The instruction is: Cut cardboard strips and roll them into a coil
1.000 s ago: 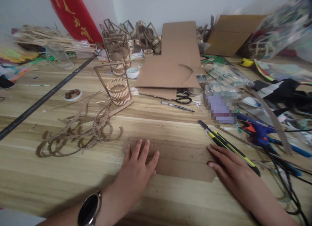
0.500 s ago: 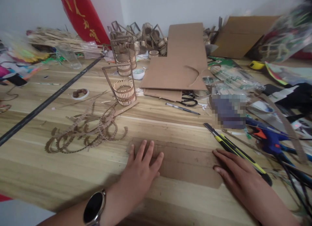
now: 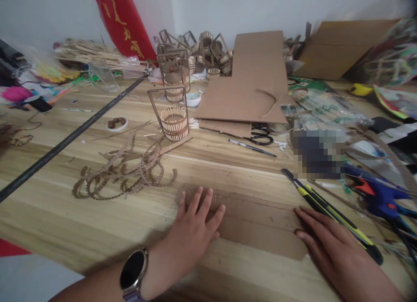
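A flat strip of brown cardboard (image 3: 257, 219) with lines along it lies on the wooden table near me. My left hand (image 3: 198, 226), a watch (image 3: 133, 269) at its wrist, rests flat on the strip's left part with fingers spread. At the strip's right end lies my right hand (image 3: 329, 237), fingers stretched out and touching the edge; nothing shows in its grasp. Just beyond that hand is a yellow and black utility knife (image 3: 332, 215) with its blade pointing away to the left. A tangle of thin curled cardboard strips (image 3: 124, 172) sits left of the cardboard.
Small slatted baskets with tall handles, the nearest one (image 3: 175, 122), stand toward the back. Larger cardboard sheets (image 3: 241, 98), scissors (image 3: 262, 137) and a pen (image 3: 252, 148) lie mid-table. A blue glue gun (image 3: 384, 195) is at right; a long black bar (image 3: 74, 137) crosses the left.
The whole scene has shifted slightly to the right in view, as if the camera turned left. Both hands keep their places on the cardboard strip.
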{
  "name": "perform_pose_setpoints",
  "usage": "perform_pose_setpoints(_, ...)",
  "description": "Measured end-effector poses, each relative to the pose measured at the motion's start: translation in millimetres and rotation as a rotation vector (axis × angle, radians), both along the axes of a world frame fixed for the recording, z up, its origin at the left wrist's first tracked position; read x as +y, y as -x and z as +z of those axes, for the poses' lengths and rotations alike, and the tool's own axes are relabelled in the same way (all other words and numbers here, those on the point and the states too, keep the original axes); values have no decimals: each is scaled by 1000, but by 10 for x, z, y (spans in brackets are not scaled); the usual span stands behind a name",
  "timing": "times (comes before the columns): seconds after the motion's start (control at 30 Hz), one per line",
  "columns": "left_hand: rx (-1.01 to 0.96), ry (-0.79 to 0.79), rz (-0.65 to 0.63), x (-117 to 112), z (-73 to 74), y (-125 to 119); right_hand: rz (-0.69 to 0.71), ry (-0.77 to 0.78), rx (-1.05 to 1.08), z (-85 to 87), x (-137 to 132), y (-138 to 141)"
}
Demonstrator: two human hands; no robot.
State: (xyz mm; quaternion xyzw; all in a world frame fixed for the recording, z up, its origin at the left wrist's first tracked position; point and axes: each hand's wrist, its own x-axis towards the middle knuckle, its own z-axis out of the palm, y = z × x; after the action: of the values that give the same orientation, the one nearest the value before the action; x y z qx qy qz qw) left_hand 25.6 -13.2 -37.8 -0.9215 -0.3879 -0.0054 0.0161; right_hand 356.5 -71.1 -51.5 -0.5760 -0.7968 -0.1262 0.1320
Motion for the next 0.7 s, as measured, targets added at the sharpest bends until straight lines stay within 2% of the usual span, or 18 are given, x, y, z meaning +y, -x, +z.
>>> perform_pose_setpoints(0.3, 26, 11, -15, 16, -40, -1, -8, 13, 16, 6, 0, 7)
perform_pose_setpoints(0.53, 30, 41, -17, 30, 29, -2, -7, -6, 12, 10, -7, 11)
perform_pose_setpoints(0.7, 24, -7, -11, 24, 33, -3, -21, 7, 75, -28, -21, 10)
